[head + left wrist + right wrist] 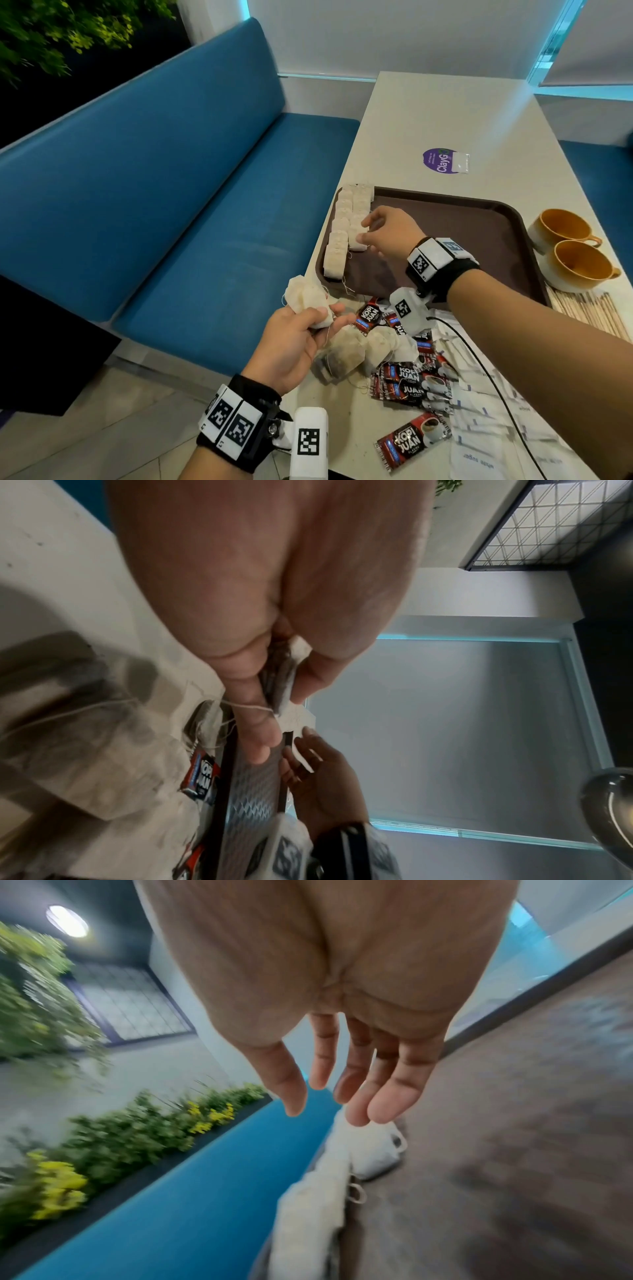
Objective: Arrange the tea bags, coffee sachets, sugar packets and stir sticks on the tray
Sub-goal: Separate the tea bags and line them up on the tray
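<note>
My left hand [297, 337] grips spare tea bags [306, 297] (ready to pass); my right hand [388, 233], fingers loose and empty, tidies the tray [479, 219] rows.

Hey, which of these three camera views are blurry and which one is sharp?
Head view: sharp, the tray and coffee sachets readable, edges bent by the wide lens. Left wrist view: the left hand fills the frame, soft, with loose tea bags smeared. Right wrist view: motion blur on the plants; the right hand is clearer.
</note>
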Demonstrator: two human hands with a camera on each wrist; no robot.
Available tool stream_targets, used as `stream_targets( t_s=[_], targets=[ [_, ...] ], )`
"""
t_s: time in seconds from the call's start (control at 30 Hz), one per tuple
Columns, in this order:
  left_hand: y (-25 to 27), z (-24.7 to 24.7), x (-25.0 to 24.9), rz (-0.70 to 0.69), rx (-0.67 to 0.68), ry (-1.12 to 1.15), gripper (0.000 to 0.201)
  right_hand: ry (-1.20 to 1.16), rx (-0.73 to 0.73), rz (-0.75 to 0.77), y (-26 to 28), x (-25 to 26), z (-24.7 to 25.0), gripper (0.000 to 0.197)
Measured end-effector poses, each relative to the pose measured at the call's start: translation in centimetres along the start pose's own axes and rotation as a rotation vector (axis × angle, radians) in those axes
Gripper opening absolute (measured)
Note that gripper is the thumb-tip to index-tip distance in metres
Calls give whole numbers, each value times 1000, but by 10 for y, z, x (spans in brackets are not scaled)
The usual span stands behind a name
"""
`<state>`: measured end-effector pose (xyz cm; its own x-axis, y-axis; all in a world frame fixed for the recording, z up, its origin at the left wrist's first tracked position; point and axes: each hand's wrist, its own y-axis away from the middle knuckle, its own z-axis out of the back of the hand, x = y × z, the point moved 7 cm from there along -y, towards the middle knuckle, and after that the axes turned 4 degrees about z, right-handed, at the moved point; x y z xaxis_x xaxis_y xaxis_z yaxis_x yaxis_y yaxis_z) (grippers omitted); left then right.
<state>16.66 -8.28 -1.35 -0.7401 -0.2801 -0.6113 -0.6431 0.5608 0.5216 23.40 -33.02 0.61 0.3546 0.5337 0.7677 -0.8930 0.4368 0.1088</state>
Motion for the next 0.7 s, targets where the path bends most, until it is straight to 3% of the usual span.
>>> stream_targets(
  t_s=[0.13, 0.3, 0.5, 0.7],
  targets=[
    [8, -10, 2, -4, 60, -51, 25, -170, 74, 130, 65, 39, 5, 13],
    [26, -31, 7, 18, 203, -219, 24, -303, 200, 184, 146, 51, 1, 16],
    [44, -46, 17, 42, 292, -358, 34, -485, 146, 85, 188, 23, 4, 20],
    [46, -49, 25, 21, 248, -333, 36, -543, 7, 120, 205, 13, 18, 13]
  ],
)
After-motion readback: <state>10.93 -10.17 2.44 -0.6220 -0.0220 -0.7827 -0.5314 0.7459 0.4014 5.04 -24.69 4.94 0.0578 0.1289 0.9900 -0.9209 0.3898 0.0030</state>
